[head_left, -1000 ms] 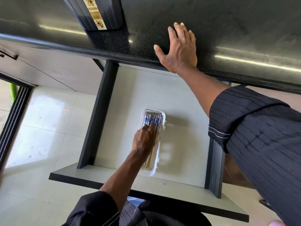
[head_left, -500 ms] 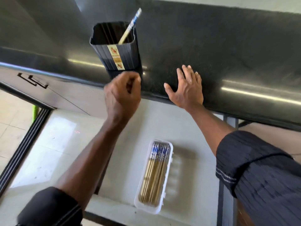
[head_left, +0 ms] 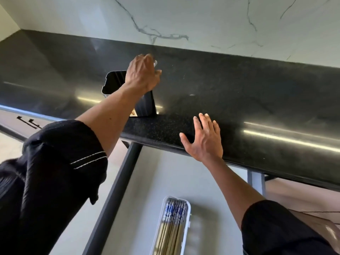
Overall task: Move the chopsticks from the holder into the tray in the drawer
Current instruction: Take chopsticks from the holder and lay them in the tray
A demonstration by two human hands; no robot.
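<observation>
A black ribbed chopstick holder stands on the dark countertop near its front edge. My left hand is over the holder's mouth, fingers closed around one chopstick; only its pale tip shows past my knuckles. My right hand lies flat on the countertop's front edge, fingers spread, holding nothing. Below, the drawer is pulled out. A white tray lies in it with several blue-topped bamboo chopsticks side by side.
The drawer's dark side rail runs along its left. A white marble-look wall rises behind the counter. A closed cabinet front with a black handle sits at the left, with pale floor below.
My left hand has risen from the tray in the drawer to the holder and closed on the last chopstick there. The view has tilted up. My right hand stays on the counter edge.
</observation>
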